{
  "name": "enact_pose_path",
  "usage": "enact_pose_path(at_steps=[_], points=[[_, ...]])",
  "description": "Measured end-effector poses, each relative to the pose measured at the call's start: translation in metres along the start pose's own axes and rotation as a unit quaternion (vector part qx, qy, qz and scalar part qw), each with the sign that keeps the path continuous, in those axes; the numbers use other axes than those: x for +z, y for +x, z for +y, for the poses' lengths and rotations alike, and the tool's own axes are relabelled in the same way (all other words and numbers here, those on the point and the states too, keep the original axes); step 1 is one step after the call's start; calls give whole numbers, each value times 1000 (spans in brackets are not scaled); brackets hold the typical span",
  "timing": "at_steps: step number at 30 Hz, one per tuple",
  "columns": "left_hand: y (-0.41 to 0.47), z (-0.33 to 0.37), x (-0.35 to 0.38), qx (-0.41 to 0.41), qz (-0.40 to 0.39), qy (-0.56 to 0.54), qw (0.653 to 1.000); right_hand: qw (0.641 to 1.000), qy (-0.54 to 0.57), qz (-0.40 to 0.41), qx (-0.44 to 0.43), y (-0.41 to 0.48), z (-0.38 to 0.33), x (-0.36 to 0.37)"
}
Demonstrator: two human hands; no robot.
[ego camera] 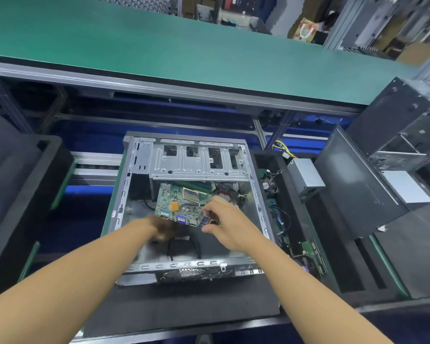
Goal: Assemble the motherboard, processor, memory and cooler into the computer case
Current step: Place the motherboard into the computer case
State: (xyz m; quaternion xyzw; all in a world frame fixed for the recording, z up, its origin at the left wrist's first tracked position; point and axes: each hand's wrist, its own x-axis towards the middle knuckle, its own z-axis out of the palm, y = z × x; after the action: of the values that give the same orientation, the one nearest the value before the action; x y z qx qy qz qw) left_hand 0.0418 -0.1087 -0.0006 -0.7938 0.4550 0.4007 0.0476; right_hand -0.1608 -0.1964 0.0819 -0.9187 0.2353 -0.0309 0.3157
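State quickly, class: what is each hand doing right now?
Left hand: at the motherboard's near edge, too blurred to tell.
Right hand: grips the motherboard's near corner.

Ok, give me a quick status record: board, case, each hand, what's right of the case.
case: open side up, drive cage at far end
motherboard: inside the case, ports toward the person; seating unclear
left hand: at board's near-left corner, blurred; grip unclear
right hand: pinches board's near-right edge
right of case: power supply
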Motion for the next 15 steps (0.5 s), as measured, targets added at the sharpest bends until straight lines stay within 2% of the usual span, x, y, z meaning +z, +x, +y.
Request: enact_pose_path(at_steps=[3, 6, 9, 10, 11, 12, 14, 15], points=[[15, -4, -3, -11, 93, 66, 993, 1000, 1, -8, -2, -7, 8, -14], [21, 0, -15, -12, 110, -48, 993, 1000, -7, -26, -4, -13, 15, -26], [30, 0, -22, -9, 123, -88, 989, 999, -15, -40, -6, -17, 19, -31], [33, -1, -26, -30, 120, -53, 991, 999, -13, -46, -8, -18, 19, -31], [37, 1, -33, -45, 111, -82, 989, 999, -10, -51, -10, -18, 18, -31], [36, 4, -41, -57, 72, -39, 995, 998, -9, -56, -12, -18, 17, -30], [47, 7, -50, -60, 27, -28, 997, 998, -16, -68, -12, -18, 15, -28], [50, 7, -51, -76, 14, -64, 995, 997, -20, -75, -13, -19, 14, -28]])
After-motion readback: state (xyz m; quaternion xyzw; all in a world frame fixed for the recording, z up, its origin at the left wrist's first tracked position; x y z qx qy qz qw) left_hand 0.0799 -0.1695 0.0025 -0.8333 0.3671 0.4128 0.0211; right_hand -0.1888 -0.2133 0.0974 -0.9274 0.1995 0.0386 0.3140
